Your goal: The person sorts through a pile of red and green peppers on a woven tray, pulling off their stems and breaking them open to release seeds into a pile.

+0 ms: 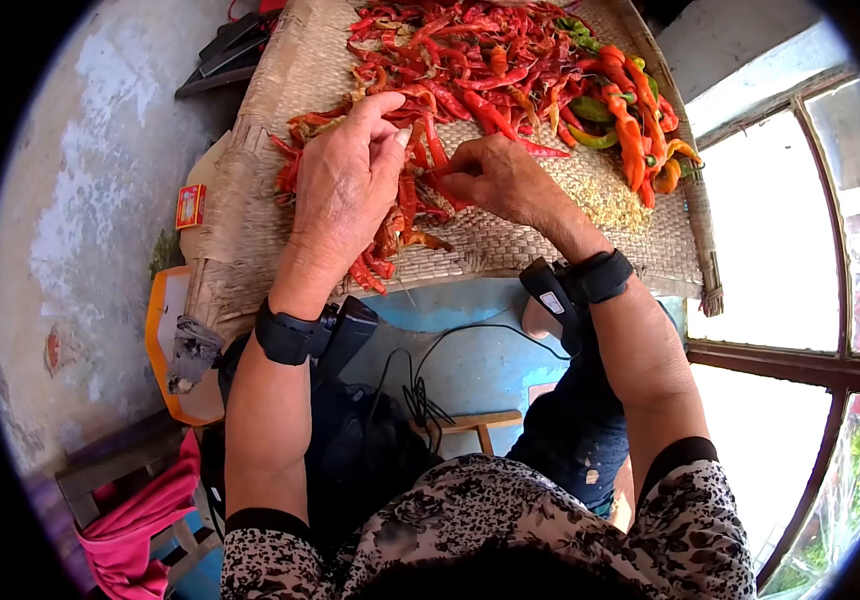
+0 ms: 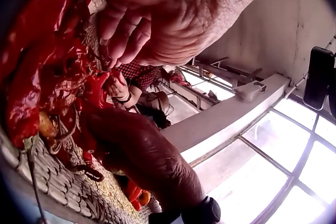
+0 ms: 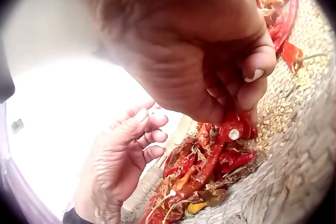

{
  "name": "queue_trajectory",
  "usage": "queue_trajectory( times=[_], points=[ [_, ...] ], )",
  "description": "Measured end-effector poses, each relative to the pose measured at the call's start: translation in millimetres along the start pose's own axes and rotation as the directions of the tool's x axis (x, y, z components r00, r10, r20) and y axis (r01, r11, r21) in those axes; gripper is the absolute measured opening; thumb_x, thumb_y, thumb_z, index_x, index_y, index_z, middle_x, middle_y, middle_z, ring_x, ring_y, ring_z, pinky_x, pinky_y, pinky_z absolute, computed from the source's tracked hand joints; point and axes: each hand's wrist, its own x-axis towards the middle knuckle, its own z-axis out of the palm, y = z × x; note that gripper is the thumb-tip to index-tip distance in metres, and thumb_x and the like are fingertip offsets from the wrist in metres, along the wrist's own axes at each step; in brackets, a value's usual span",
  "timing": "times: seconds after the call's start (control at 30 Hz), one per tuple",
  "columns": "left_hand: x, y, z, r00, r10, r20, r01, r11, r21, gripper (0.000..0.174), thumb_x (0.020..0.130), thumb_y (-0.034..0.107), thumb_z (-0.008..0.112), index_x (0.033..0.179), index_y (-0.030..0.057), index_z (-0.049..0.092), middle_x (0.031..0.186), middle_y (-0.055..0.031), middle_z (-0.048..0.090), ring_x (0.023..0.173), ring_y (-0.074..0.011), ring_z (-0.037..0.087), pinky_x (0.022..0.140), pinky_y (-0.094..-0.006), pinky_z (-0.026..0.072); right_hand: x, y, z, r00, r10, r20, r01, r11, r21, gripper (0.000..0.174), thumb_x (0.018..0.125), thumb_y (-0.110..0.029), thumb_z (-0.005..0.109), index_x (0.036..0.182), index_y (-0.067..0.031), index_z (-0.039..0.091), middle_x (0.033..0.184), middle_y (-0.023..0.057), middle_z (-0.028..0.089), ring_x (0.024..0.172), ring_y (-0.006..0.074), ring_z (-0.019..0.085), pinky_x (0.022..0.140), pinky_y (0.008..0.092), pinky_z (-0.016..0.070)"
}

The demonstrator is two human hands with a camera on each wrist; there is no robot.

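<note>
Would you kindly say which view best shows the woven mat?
The head view, showing most of the woven mat and its peppers; the left wrist view shows a strip at lower left, the right wrist view a stretch at right.

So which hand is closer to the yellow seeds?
Right. The right hand is just left of the yellow seeds; the left hand is farther left.

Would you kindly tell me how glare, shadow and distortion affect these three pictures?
Head view: the window is blown out white, its frame seemingly bowed by the wide lens; left wrist view: bright panes glare while the right hand sits in shadow; right wrist view: white glare washes out the background beside the left hand.
</note>
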Motion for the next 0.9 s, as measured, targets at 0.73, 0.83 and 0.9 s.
queue_trajectory(
  times=[0.73,0.83,0.9],
  points=[
    [-2.1,1.0,7.4,0.998,-0.008,0.058,0.003,0.997,0.080,0.027,0.088,0.008,0.061,0.114,0.0024,0.058,0.083,-0.0127,0.067,0.073,-0.0275,0.065,0.065,-0.0373,0.0510,3.9,25.6,-39.2,0.907,0.185,-0.377,0.198,0.604,0.772,0.042,0.094,-0.027,0.062,0.121,0.0043,0.056,0.088,0.0031,0.066,0.073,0.0072,0.059,0.060,0.0212,0.0490],
    [-3.4,-1.8,8.6,0.998,-0.016,0.061,0.012,0.997,0.075,0.027,0.088,0.009,0.061,0.114,0.0023,0.058,0.083,-0.0127,0.066,0.072,-0.0276,0.065,0.064,-0.0374,0.0508,1.7,28.6,-43.5,0.901,0.175,-0.397,-0.002,0.917,0.400,0.043,0.092,-0.027,0.064,0.120,0.0048,0.057,0.092,0.0066,0.068,0.077,0.0112,0.062,0.066,0.0246,0.0502],
    [-2.7,-2.5,8.1,0.999,0.003,0.054,-0.008,0.997,0.078,0.026,0.088,0.009,0.061,0.114,0.0023,0.058,0.083,-0.0126,0.066,0.072,-0.0275,0.065,0.063,-0.0374,0.0507,-1.5,27.6,-23.5,0.989,-0.040,-0.145,0.047,0.998,0.047,0.034,0.090,-0.031,0.066,0.109,-0.0025,0.064,0.086,0.0098,0.069,0.075,0.0182,0.064,0.067,0.0318,0.0511]
  ],
)
